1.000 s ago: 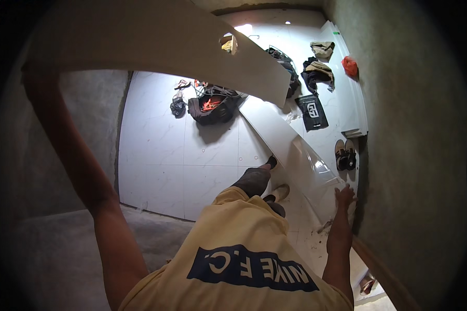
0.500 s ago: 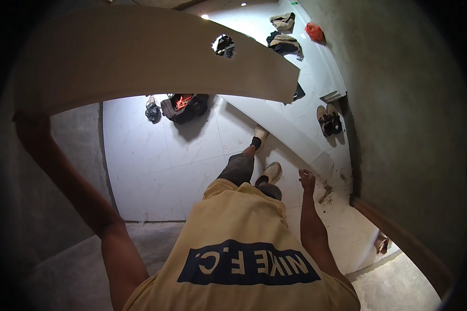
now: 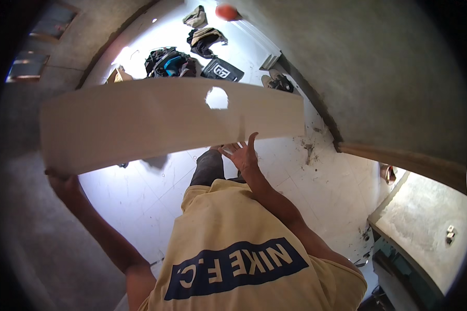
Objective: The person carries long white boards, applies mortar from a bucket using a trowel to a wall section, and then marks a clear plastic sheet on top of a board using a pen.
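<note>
A long pale board [image 3: 155, 122] with a ragged round hole near its right half stretches across in front of me, off the floor. At its lower left corner my left hand [image 3: 63, 181] is closed on the edge, its fingers partly hidden by the board. My right hand [image 3: 242, 155] is at the lower edge, right of the middle. Its fingers are spread and its thumb points up by the board's face; whether it touches the board I cannot tell. Light shows through the hole.
Beyond the board lie a dark bag [image 3: 170, 62], a black flat package [image 3: 222, 70], clothes [image 3: 205, 41], an orange-red bag [image 3: 227, 12] and shoes [image 3: 277, 81]. A grey wall [image 3: 379, 67] rises at right, with a brown wooden edge [image 3: 404, 159] below. Debris [image 3: 308, 150] dots the tiles.
The board has come lower and nearer, and its right end has swung down. My right hand has risen from beside my leg to the board's lower edge, fingers spreading. My view has turned.
</note>
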Available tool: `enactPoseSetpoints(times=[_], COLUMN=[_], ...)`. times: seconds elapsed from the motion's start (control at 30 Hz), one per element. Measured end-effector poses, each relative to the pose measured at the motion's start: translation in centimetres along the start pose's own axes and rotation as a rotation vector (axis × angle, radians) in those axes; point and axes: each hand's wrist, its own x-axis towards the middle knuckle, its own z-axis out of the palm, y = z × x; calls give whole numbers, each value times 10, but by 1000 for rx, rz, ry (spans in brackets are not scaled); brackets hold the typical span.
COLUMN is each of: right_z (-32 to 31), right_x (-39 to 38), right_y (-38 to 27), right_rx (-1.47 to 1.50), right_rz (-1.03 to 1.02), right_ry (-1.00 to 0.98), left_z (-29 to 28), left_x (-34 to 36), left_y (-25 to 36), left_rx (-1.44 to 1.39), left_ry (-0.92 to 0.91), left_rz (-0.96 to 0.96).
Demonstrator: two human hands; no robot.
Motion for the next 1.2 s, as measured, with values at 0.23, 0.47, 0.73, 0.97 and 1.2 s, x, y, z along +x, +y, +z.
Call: enactPoseSetpoints(times=[0.23, 0.47, 0.73, 0.97, 1.2], right_z=[-50, -86, -149, -186, -257], right_x=[37, 33, 82, 242, 440], right_y=[-23, -32, -23, -32, -13], right_rx=[165, 44, -379, -216, -107], right_rz=[-281, -403, -493, -558, -522], right_ry=[152, 345, 793, 645, 718], left_z=[-54, -122, -166, -195, -257], left_x=[2, 24, 61, 142, 248], left_y=[-154, -319, -468, -634, -774], left_rx=[1379, -147, -180, 527, 1065], left_ry=[-398, 246, 337, 459, 255], left_rz=[594, -546, -833, -703, -818])
